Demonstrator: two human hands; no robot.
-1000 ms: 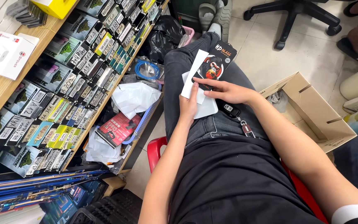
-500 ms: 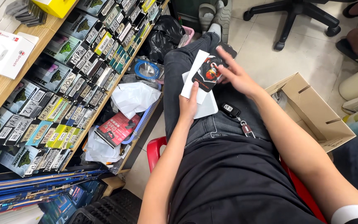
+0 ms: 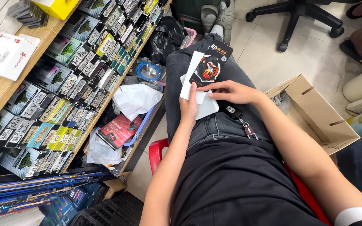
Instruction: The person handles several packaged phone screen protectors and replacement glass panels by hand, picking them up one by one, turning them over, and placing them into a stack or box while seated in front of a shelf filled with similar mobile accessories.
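Observation:
I sit on a red stool with my legs stretched out, and a stack of flat packages rests on my lap. My left hand (image 3: 188, 105) presses down on the white sleeves (image 3: 204, 106) of that stack. A black package with a picture on its front (image 3: 211, 63) lies on top toward my knee. My right hand (image 3: 230, 91) has its fingers on that black package's near end, thumb pointing left. A black car key fob with a key ring (image 3: 236, 114) rests on my right thigh, just under the right wrist.
A rack of many small boxed packages (image 3: 70, 79) fills the left side. Crumpled white wrappers (image 3: 135, 98), a red package (image 3: 119, 129) and a blue cable coil (image 3: 148, 70) lie beside my leg. An open cardboard box (image 3: 315, 115) stands on the tile floor at right, an office chair base (image 3: 295, 19) beyond.
My right hand lifted the black package off the stack half a second ago, then brought it back down flat onto my lap. The left hand stayed on the white sleeves.

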